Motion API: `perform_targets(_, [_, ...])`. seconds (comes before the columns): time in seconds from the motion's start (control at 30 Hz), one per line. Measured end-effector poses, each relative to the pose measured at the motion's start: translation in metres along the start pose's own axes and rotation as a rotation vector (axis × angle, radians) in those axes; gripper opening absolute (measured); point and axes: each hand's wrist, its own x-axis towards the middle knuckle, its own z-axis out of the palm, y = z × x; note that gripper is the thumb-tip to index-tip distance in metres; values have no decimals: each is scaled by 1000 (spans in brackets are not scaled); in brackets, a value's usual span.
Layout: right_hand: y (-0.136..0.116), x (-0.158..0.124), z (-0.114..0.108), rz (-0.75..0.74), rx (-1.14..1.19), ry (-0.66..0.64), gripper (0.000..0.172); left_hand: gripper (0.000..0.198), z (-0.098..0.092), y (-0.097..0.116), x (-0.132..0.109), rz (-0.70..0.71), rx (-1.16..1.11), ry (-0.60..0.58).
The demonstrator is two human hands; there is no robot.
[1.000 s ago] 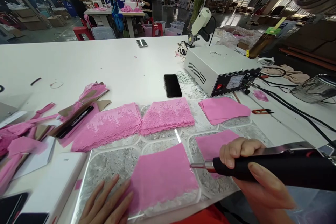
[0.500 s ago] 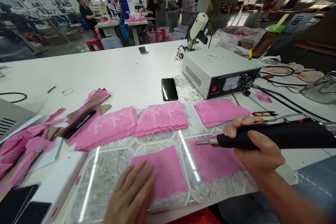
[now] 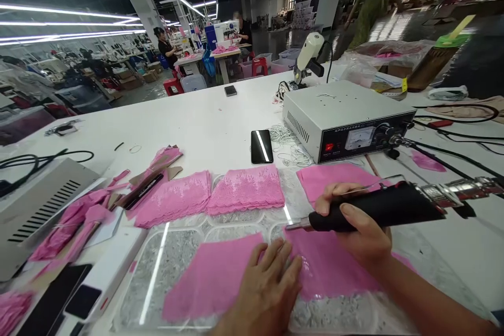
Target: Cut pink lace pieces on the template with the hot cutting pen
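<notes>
My right hand (image 3: 364, 239) is wrapped round a black-handled ultrasonic handpiece (image 3: 386, 210). Its thin metal tip points left, at the upper left corner of a pink fabric panel (image 3: 334, 268). My left hand (image 3: 270, 289) lies flat, fingers stretched out, over the right edge of another pink panel (image 3: 212, 268), its fingertips reaching the panel under the tip. Both panels rest on a clear-covered, speckled grey board (image 3: 169, 252) with rounded outlines. Behind them lie two scalloped pink lace stacks (image 3: 246, 191) (image 3: 177, 197) and plain pink pieces (image 3: 334, 176), partly hidden by my right hand.
A grey control box (image 3: 346, 115) with a dial and red switch stands behind, cabled to the handpiece. A black phone (image 3: 262, 146) lies beside it. At left are pink scraps (image 3: 84, 220), a white box (image 3: 114, 268) and another grey unit (image 3: 43, 210). Other people work at machines far back.
My left hand has slid right, from the left panel's left side to its right edge. The handpiece tip has shifted to the right panel's upper corner. The view has turned left.
</notes>
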Motion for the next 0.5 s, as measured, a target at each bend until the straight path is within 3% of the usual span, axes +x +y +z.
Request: perform_targets(0.5, [4, 1, 5, -36, 56, -85, 7, 33, 2, -3, 2, 8, 24, 14])
